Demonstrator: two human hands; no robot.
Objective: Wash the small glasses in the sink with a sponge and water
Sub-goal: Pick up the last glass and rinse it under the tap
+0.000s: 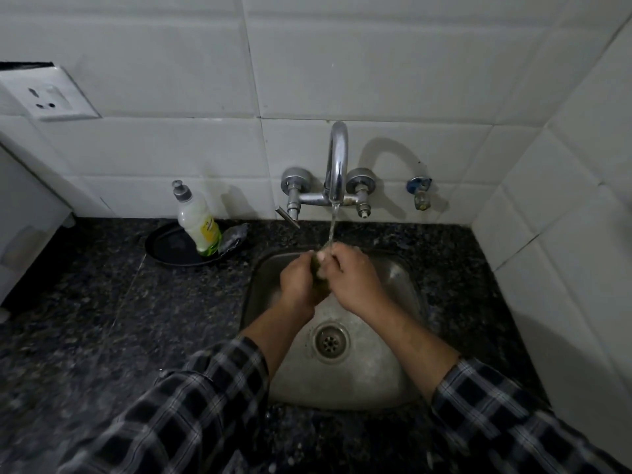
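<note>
Over the steel sink both my hands meet under the running tap. My left hand and my right hand are curled around a greenish sponge, only a sliver of which shows between them. Water falls in a thin stream onto the fingers. No small glass can be made out; the hands hide whatever lies between them.
A dish-soap bottle stands in a black round tray with a steel scrubber at the back left of the dark granite counter. The drain lies below my hands. A wall socket sits at upper left.
</note>
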